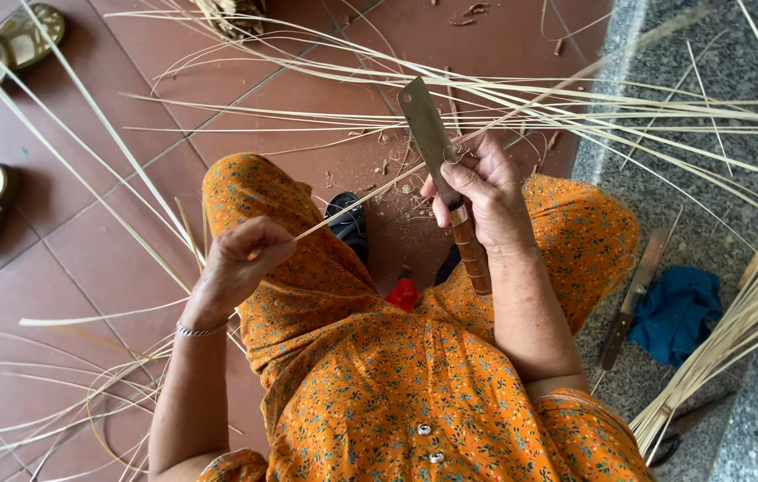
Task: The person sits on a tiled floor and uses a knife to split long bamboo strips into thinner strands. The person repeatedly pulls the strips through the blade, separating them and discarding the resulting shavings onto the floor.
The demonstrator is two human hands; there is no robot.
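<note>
Right hand (pixel 483 192) closed round wooden-handled flat steel knife (pixel 439 170); handle mostly hidden by fingers. Left hand (pixel 240 259) pinches thin pale bamboo strip (pixel 356 207), running to blade; far end lost among loose strips.

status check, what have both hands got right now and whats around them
Left hand pinching thin bamboo strip. Right hand gripping flat-bladed knife, blade on strip. Loose strips fanned across floor ahead.
</note>
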